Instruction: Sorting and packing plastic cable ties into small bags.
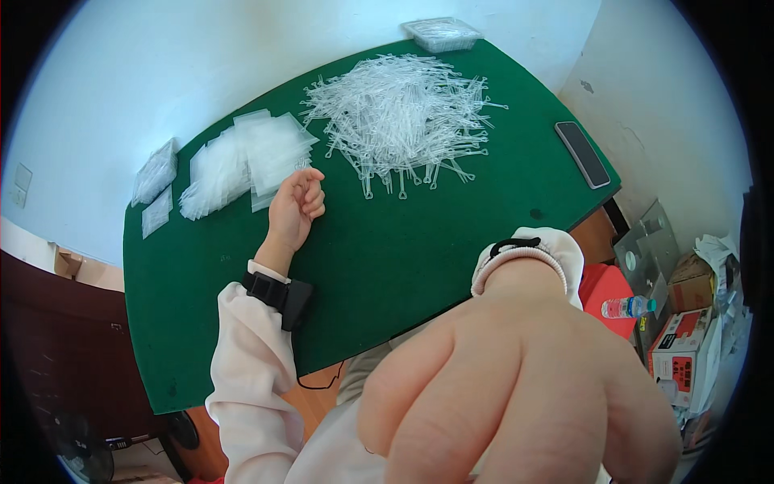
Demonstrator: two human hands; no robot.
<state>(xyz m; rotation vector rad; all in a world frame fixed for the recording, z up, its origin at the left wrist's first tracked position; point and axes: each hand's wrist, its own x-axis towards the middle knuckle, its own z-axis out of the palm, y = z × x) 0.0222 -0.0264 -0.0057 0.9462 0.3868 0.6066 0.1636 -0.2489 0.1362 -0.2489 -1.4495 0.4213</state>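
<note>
My left hand [298, 206] rests on the green table [363, 266] with its fingers curled in and nothing visible in them. Just beyond it are stacks of small clear plastic bags [274, 149], fanned out over each other. To the right of these bags spreads a large heap of thin clear plastic sticks [403, 113], several with a small loop at one end. Very large and close, my right hand [516, 379] shows its back, its fingers stretched toward the lower edge. Its fingertips are out of view, and no held thing shows.
A clear lidded box [443, 35] stands at the far edge. More packed bags [155, 173] lie at the far left, and a phone [582, 153] at the right. Beyond the right edge are a red stool [605, 290] with a bottle [627, 307] and cardboard boxes [681, 355].
</note>
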